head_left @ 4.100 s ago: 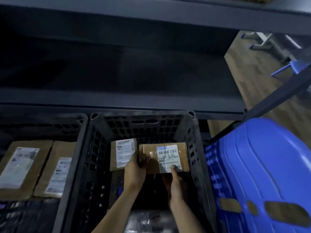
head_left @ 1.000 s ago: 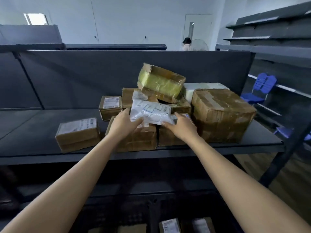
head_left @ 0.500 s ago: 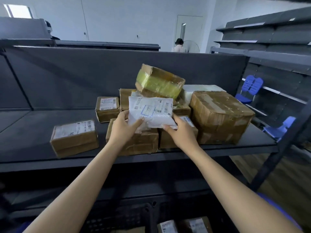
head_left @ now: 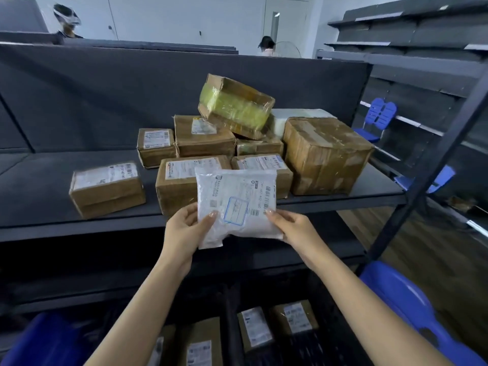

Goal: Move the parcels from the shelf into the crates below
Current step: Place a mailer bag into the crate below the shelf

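Dark grey metal shelf (head_left: pixel 39 207) carries the remaining stock; its front edge sits just behind the held item. Below it, dark plastic crates (head_left: pixel 232 326) already hold several labelled brown boxes, so the drop zone is straight down from the hands.

Large taped brown carton (head_left: pixel 324 157) stands at the right end of the pile. Yellow-wrapped cardboard box (head_left: pixel 235 104) sits tilted on top of the stack, resting on boxes beneath it. Looks the least stable; probably shifts if its supports get pulled first. Smaller labelled brown boxes cluster in the middle, and one lone flat brown box (head_left: pixel 105 188) lies apart to the left.

White plastic mailer bag with printed label (head_left: pixel 237 204) is clear of the shelf, held in the air in front of its edge, label toward the camera. Soft and floppy, hence the two-sided grip: left hand (head_left: pixel 184 231) fingers pinch its lower-left edge, right hand (head_left: pixel 295 228) fingers clamp the lower-right edge, thumbs on the front.

Obstruction: the lower shelf rail (head_left: pixel 79 289) overhangs the crates, so the bag likely has to come toward the body before going down. Blue plastic bin (head_left: pixel 412 307) sits at right, out of the path.
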`<state>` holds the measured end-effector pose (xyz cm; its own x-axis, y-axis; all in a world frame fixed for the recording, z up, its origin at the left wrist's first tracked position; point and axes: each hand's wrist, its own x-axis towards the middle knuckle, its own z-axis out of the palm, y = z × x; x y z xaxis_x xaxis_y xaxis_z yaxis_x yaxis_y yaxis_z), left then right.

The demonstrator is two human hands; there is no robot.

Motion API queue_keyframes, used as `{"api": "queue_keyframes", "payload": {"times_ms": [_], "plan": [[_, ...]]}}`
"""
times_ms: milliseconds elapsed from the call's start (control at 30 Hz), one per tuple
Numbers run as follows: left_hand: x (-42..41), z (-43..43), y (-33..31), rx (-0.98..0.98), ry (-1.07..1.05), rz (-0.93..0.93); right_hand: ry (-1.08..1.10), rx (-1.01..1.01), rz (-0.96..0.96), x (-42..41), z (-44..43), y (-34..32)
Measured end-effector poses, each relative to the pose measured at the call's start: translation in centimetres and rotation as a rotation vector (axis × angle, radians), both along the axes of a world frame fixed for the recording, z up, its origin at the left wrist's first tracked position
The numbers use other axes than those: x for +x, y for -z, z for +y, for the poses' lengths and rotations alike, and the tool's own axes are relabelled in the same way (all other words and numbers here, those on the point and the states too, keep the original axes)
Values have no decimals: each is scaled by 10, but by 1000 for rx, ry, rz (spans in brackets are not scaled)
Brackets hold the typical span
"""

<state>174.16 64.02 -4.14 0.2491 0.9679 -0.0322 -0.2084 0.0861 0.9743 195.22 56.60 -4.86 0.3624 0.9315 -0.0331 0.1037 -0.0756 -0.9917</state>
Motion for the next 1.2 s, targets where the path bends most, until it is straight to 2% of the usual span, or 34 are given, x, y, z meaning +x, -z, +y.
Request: {"api": "queue_keyframes", "payload": {"times_ms": [267, 367, 467, 600, 700, 800, 867, 900, 967, 1067, 1200], "plan": [[-11, -22, 22, -20, 9, 7, 66, 59, 28, -5, -22, 10], [-20, -21, 15, -57, 138, 8, 38, 82, -18, 0, -27, 5], [-31, -14, -4, -96, 244, 2, -91, 63, -112, 17, -34, -6], [-29, -18, -19, -90, 473, 229, -358, -34, -299, 34, -38, -15], [-7, -38, -9, -115, 551, 357, -420, -62, -356, 48, -41, -15], [20, -60, 11, -103, 437, 310, -258, -6, -253, 69, -48, -5], [38, -72, 24, -134, 325, 233, -90, -12, -17, 78, -56, 9], [46, -77, 29, -153, 273, 197, -63, -43, 102, 81, -60, 18], [62, -89, 38, -180, 181, 141, -148, -114, 260, 83, -73, 34], [79, -105, 46, -190, 83, 102, -267, -192, 288, 84, -89, 44], [89, -120, 58, -213, 4, 103, -210, -197, 226, 94, -95, 52]]}}
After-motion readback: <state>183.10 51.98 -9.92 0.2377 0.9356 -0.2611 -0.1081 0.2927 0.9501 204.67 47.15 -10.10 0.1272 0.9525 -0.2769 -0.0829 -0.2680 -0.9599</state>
